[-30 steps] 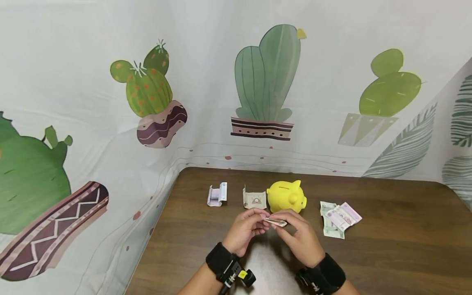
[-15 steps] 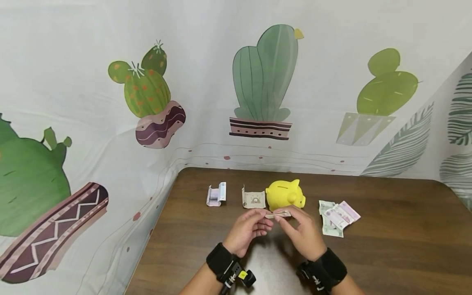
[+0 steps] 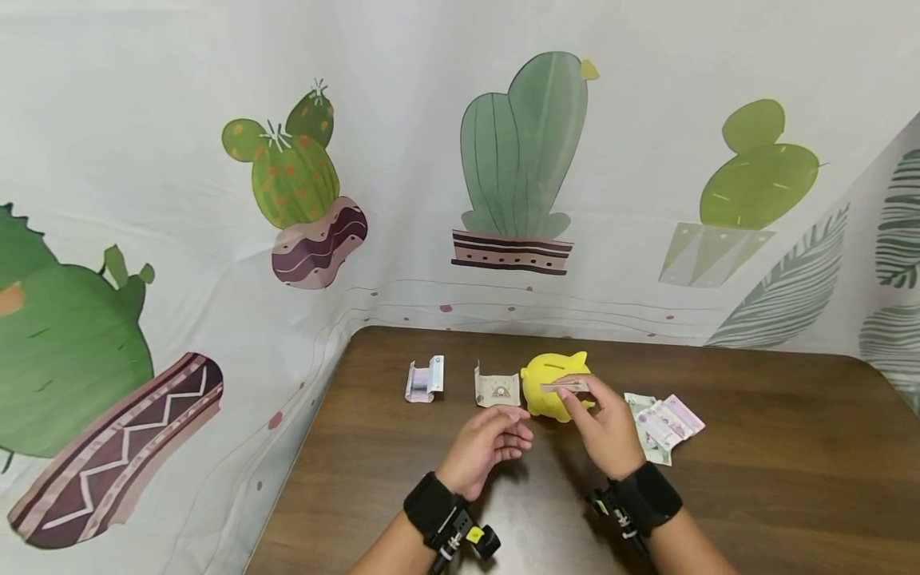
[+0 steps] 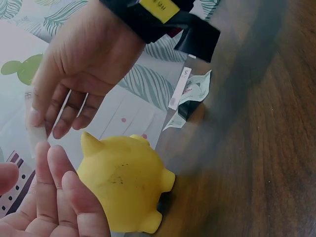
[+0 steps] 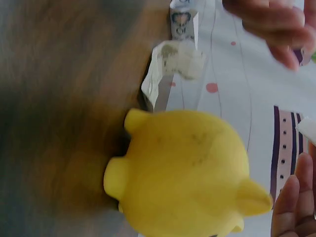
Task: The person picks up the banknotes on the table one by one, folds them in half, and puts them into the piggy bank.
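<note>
One folded strip of pale paper banknote (image 3: 564, 386), pinched edge-on between thumb and forefinger of the right hand (image 3: 607, 427), remaining fingers loosely curled beneath. Held level just in front of the rounded yellow plastic piggy bank (image 3: 548, 393), centre of the frame, a little below the dark coin slot (image 3: 552, 363) on its back; contact with the pig impossible to tell from here. Left hand (image 3: 485, 443) lower and to the left, fingers relaxed and half-curled, gripping nothing, close to the pig but apart from it.

Further out on the dark brown wooden table (image 3: 791, 463): a curled pale note (image 3: 496, 389) just left of the pig, a folded purple-and-white note (image 3: 424, 379) further left, a loose heap of green and pink notes (image 3: 661, 423) to the right, partly hidden behind the right wrist. Behind it all, a white cloth backdrop printed with cacti (image 3: 517, 160).

Risks, as a judgement only: buckling or unfolding of the limp strip if pressed against the slot's lip at a slant; slipping from so light a pinch; tipping or sliding of the unsteadied, lightweight pig under a downward push, with no hand bracing it.
</note>
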Action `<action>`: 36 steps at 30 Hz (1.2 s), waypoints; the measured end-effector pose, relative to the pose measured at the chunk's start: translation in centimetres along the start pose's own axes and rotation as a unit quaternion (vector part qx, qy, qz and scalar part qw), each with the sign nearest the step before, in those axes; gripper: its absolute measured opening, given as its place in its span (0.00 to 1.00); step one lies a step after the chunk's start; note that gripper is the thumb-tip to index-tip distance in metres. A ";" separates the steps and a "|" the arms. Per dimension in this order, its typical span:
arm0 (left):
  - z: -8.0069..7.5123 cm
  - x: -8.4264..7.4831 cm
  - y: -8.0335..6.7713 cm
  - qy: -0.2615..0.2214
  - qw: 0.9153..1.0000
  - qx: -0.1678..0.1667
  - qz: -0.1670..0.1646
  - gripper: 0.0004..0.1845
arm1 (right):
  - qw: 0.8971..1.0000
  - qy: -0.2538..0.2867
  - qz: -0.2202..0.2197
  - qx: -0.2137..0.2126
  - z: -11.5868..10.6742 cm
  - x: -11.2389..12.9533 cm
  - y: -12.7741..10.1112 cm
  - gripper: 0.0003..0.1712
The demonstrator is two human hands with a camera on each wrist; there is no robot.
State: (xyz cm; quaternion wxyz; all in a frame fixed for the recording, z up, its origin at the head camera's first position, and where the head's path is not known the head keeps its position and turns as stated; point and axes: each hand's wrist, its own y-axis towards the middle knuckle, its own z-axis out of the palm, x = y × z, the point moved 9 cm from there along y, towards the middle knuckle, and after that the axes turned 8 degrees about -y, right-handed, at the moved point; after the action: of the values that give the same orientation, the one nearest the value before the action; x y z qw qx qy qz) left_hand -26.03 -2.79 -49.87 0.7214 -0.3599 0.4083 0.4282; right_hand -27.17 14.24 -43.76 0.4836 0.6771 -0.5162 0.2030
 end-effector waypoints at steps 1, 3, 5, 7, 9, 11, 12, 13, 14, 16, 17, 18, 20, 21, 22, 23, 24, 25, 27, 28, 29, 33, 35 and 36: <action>0.0 0.0 0.0 0.000 1.000 0.001 0.000 0.18 | 1.000 0.000 0.000 -0.001 -0.1 -0.2 0.2 0.08; 0.0 0.0 0.0 -0.001 1.000 0.000 -0.002 0.17 | 1.000 0.004 0.001 -0.004 -0.3 -0.7 0.7 0.08; -0.1 0.0 0.0 -0.001 1.000 0.001 -0.002 0.17 | 1.000 0.001 0.002 -0.010 -0.5 -1.2 1.0 0.08; -0.1 -0.1 0.0 -0.001 1.000 0.001 -0.001 0.16 | 1.000 -0.005 0.007 -0.015 -0.7 -1.7 1.3 0.08; -0.1 -0.1 0.0 0.000 1.000 0.002 -0.001 0.16 | 0.999 -0.010 0.020 -0.022 -0.9 -2.2 1.6 0.08; -0.1 -0.1 0.0 0.001 1.000 0.003 0.000 0.15 | 0.999 -0.018 0.031 -0.029 -1.1 -2.6 1.8 0.08; -0.1 0.0 0.0 0.001 1.000 0.003 0.000 0.15 | 0.999 -0.023 0.036 -0.032 -1.2 -2.8 1.9 0.08; -0.1 0.0 0.0 0.000 1.000 0.003 -0.001 0.15 | 0.998 -0.026 0.041 -0.035 -1.3 -2.9 2.1 0.08; -0.2 0.0 0.0 -0.001 1.000 0.002 -0.001 0.14 | 0.998 -0.030 0.046 -0.037 -1.4 -3.0 2.2 0.08; -0.2 0.0 0.0 -0.003 1.000 0.002 -0.001 0.14 | 0.997 -0.036 0.049 -0.039 -1.5 -3.0 2.4 0.09; -0.2 0.0 0.0 -0.004 1.000 0.002 -0.001 0.14 | 0.997 -0.037 0.049 -0.038 -1.6 -2.6 2.5 0.09; -0.2 0.0 0.0 -0.006 1.000 0.002 -0.001 0.14 | 0.997 -0.040 0.048 -0.037 -1.7 -2.4 2.6 0.09; -0.2 0.0 0.0 -0.008 1.000 0.001 0.000 0.14 | 0.998 -0.041 0.046 -0.032 -1.9 -1.6 2.8 0.09; -0.2 -0.1 0.0 -0.009 1.000 0.001 0.001 0.14 | 0.998 -0.040 0.044 -0.028 -2.0 -1.2 2.9 0.09; -0.2 -0.1 0.0 -0.009 1.000 0.001 0.002 0.14 | 0.998 -0.037 0.042 -0.024 -2.1 -0.9 2.9 0.09; -0.2 -0.1 0.0 -0.010 1.000 0.001 0.002 0.13 | 0.998 -0.037 0.040 -0.022 -2.1 -0.6 3.0 0.09; -0.2 -0.1 0.0 -0.010 1.000 0.001 0.002 0.13 | 0.998 -0.036 0.040 -0.020 -2.0 -1.0 3.1 0.09; -0.2 -0.1 0.0 -0.010 1.000 0.001 0.002 0.12 | 0.999 -0.034 0.039 -0.018 -1.9 -1.5 3.2 0.10; -0.2 0.0 0.0 -0.010 1.000 0.002 0.002 0.12 | 0.999 -0.033 0.034 -0.016 -1.5 -2.6 3.4 0.09; -0.2 0.0 0.0 -0.009 1.000 0.003 0.002 0.13 | 0.999 -0.036 0.032 -0.016 -1.3 -3.3 3.4 0.09; -0.2 0.0 0.0 -0.009 1.000 0.004 0.002 0.14 | 0.999 -0.039 0.030 -0.015 -1.1 -3.9 3.5 0.09; -0.2 0.0 0.0 -0.010 1.000 0.005 0.003 0.16 | 0.998 -0.052 0.019 -0.014 -0.9 -4.4 3.7 0.08; -0.2 0.1 0.1 -0.012 1.000 0.005 0.002 0.14 | 0.998 -0.055 0.015 -0.014 -0.8 -4.4 3.8 0.08; -0.3 0.1 0.2 -0.013 1.000 0.004 0.001 0.13 | 0.998 -0.058 0.012 -0.013 -0.8 -4.4 3.8 0.08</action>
State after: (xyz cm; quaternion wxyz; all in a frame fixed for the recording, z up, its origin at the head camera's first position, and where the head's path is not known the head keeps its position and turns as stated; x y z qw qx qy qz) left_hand -26.21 -2.92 -50.12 0.7276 -0.3509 0.4013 0.4318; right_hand -32.07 17.10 -45.15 0.4589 0.6753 -0.5541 0.1624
